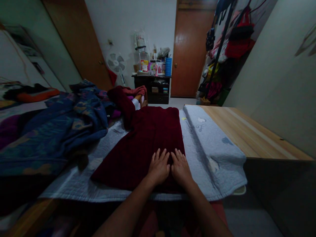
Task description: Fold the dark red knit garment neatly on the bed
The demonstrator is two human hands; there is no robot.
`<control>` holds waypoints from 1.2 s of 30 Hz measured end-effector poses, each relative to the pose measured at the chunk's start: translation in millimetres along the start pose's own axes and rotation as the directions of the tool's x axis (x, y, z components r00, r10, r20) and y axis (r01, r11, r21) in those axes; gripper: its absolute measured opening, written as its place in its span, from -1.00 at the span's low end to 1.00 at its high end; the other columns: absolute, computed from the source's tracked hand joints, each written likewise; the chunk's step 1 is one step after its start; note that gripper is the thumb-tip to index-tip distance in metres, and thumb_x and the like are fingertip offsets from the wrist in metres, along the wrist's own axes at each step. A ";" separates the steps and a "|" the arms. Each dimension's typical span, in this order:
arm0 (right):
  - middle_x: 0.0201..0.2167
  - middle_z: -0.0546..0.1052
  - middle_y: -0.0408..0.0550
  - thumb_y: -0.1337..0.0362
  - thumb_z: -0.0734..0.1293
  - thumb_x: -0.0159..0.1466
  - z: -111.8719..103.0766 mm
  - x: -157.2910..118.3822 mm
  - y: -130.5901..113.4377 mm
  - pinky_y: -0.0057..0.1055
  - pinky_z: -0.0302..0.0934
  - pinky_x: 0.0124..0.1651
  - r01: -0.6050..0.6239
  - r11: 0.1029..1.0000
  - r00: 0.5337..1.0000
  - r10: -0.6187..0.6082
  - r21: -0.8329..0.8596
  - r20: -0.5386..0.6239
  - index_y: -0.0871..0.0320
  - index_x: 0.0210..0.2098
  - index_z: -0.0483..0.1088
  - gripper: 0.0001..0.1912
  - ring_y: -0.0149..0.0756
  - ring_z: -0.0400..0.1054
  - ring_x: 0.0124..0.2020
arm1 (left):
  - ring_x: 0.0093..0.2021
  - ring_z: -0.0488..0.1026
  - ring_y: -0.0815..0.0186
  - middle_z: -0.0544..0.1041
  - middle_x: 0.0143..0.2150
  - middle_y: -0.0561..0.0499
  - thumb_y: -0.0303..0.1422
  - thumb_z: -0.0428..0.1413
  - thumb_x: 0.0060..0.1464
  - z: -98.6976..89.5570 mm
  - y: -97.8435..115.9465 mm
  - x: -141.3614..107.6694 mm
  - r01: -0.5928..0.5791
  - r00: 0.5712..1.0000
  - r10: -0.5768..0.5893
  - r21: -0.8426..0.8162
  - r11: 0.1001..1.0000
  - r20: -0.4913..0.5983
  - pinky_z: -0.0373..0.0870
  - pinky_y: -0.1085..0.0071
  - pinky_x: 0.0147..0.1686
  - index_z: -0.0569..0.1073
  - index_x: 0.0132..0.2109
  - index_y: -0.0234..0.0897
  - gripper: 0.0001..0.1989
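A pale quilted cover [222,148] spreads widest, with a blue patterned garment [79,121] heaped on its left and a dark red garment [153,135] lying flattened across its middle. On the dark red garment's near right part, the left hand [159,169] and right hand [181,168] rest palms down, just beside each other, their fingers [157,156] straight, a little spread and gripping nothing.

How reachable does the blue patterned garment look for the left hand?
Probably yes: the left hand rests on the dark red garment, gripping nothing, with nothing upright between it and the blue patterned garment.
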State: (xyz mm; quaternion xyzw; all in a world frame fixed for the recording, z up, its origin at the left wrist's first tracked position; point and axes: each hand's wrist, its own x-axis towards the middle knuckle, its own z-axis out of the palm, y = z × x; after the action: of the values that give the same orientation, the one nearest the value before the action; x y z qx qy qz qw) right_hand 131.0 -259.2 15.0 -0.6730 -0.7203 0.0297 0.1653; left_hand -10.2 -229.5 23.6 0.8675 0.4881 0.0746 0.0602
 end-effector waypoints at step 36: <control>0.33 0.05 0.14 0.09 0.09 0.34 11.2 99.4 40.5 -0.13 -0.19 0.29 -0.047 0.998 0.998 0.048 -0.043 0.038 0.32 0.28 0.08 -0.38 -0.09 -0.21 0.36 | 0.38 -0.28 -0.03 -0.10 0.42 0.05 -0.21 -0.13 0.19 -1.0 3.9 -1.8 0.041 0.999 -0.041 0.019 0.999 0.004 -0.18 -0.16 0.25 0.04 0.34 -0.15 -0.41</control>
State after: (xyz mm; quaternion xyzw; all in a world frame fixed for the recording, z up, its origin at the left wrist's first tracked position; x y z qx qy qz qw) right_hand 162.9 -156.0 13.5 -0.6926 -0.7077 0.0317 0.1361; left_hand -8.1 -233.1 25.2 0.8581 0.5062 0.0665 0.0544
